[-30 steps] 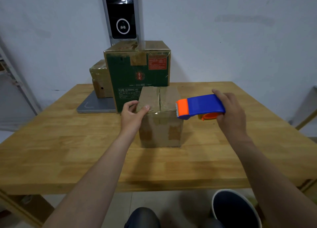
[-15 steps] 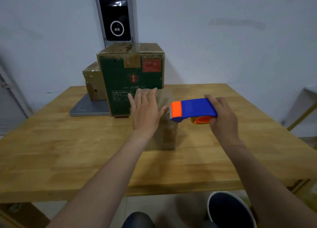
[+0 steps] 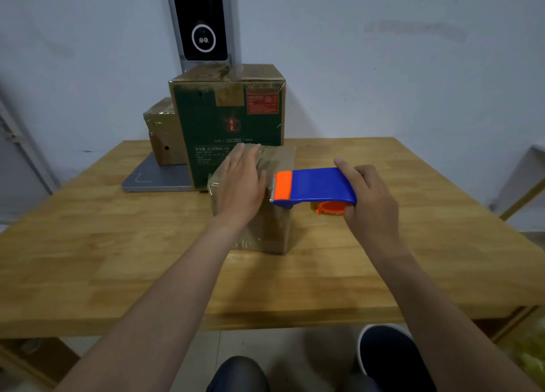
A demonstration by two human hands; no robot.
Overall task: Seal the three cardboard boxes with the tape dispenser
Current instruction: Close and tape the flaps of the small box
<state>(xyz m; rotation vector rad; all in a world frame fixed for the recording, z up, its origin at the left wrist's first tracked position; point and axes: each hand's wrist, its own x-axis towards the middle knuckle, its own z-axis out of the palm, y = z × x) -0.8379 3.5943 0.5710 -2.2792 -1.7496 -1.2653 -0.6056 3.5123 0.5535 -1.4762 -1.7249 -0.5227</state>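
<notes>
Tape dispenser (image 3: 314, 187), blue with orange nose, is gripped in the right hand (image 3: 372, 198), fingers curled round its rear; its nose touches the small cardboard box (image 3: 267, 214) at the right top edge. Left hand (image 3: 241, 185) lies flat on the box top, fingers straight. Green carton (image 3: 227, 126) stands just behind; a third box (image 3: 162, 132) behind-left, all on the wooden table (image 3: 118, 259).

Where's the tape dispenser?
The tape dispenser is right of centre in the head view, held by the right hand, its orange end at the small box under the left hand.
</notes>
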